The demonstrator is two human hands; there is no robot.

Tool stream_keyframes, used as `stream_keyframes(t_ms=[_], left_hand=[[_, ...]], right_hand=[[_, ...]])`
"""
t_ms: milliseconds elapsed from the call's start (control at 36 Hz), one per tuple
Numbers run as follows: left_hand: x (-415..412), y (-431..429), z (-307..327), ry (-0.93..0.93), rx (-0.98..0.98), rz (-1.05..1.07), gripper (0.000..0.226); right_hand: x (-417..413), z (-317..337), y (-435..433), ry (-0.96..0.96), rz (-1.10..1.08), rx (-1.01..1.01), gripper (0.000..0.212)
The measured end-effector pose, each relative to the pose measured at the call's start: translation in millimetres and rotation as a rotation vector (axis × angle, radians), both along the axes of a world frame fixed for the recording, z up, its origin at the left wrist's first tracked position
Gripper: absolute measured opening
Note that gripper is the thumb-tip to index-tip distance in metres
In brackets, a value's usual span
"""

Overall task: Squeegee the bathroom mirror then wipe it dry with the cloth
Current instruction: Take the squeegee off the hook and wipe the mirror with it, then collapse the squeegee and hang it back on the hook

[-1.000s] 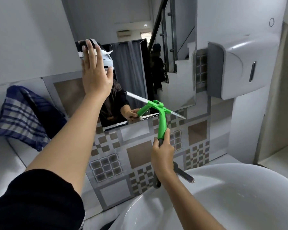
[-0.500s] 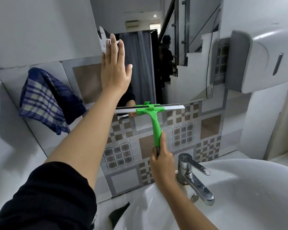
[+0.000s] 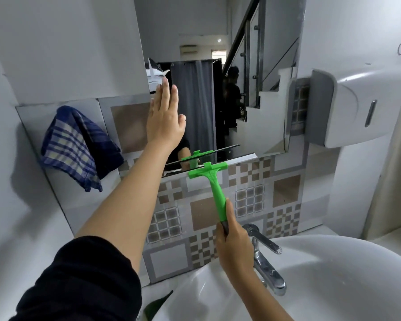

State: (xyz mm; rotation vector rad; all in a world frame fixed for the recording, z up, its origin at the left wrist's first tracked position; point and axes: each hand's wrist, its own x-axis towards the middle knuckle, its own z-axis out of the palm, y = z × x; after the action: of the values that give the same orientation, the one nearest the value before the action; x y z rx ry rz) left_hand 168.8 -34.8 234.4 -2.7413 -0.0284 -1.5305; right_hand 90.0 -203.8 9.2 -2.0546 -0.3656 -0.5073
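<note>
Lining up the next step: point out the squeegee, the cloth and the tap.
squeegee (image 3: 218, 197), head view, green handle.
cloth (image 3: 67, 147), head view, checked front fold.
tap (image 3: 267, 269), head view, chrome body.

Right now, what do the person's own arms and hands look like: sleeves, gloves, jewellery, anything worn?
Both hands are bare: no gloves, and no rings or watch that I can see. The left hand and its forearm are uncovered up to a black sleeve pushed up near the elbow. The right hand and its forearm are bare down to the frame edge, so no sleeve shows there.
</note>
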Motion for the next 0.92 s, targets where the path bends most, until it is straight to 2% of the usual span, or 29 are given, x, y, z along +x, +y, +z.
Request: stream_keyframes(t_ms=[83,167,250,333,444,528,611,667,750,806,917], left_hand=[[-7.3,-8.1,5.1,0.007,-0.063,-0.047,0.055],[-20.6,-21.1,7.7,0.001,-0.177,-0.268,0.046],[-40.0,-36.2,0.8,0.041,-0.143,-0.440,0.043],[-60.6,-48.0,-11.3,0.064,-0.036,-0.500,0.039],[-81.3,-53.8,-29.3,0.138,0.080,-0.495,0.039],[-96.5,-53.0,-36.3,0.222,0.078,-0.463,0.045],[-116.4,-57.0,-38.6,0.270,0.017,-0.487,0.040],[-126.3,-58.7,-42.8,0.290,0.045,-0.444,0.045],[-133.9,-60.6,-54.2,0.262,0.085,-0.401,0.052],[-138.1,-62.7,-60.9,0.193,0.033,-0.381,0.053],[-151.7,-67.4,-75.0,0.026,-0.121,-0.329,0.049]], right_hand=[[1.2,13.6,-12.7,-0.069,0.046,0.015,0.066],[6.6,27.3,-26.7,-0.147,0.157,0.039,0.067],[16.1,43.5,-43.9,-0.247,0.232,-0.013,0.064],[24.0,74.6,-67.7,-0.335,0.288,-0.154,0.059],[36.7,127.5,-101.3,-0.449,0.383,-0.442,0.059],[46.2,163.0,-117.4,-0.602,0.423,-0.621,0.056],[52.6,191.5,-124.7,-0.770,0.410,-0.789,0.053],[56.6,204.9,-126.5,-0.847,0.390,-0.834,0.050],[59.7,214.4,-123.0,-0.920,0.426,-0.812,0.049],[60.6,213.1,-114.7,-0.924,0.459,-0.741,0.048],[55.3,200.3,-86.0,-0.909,0.453,-0.403,0.039]])
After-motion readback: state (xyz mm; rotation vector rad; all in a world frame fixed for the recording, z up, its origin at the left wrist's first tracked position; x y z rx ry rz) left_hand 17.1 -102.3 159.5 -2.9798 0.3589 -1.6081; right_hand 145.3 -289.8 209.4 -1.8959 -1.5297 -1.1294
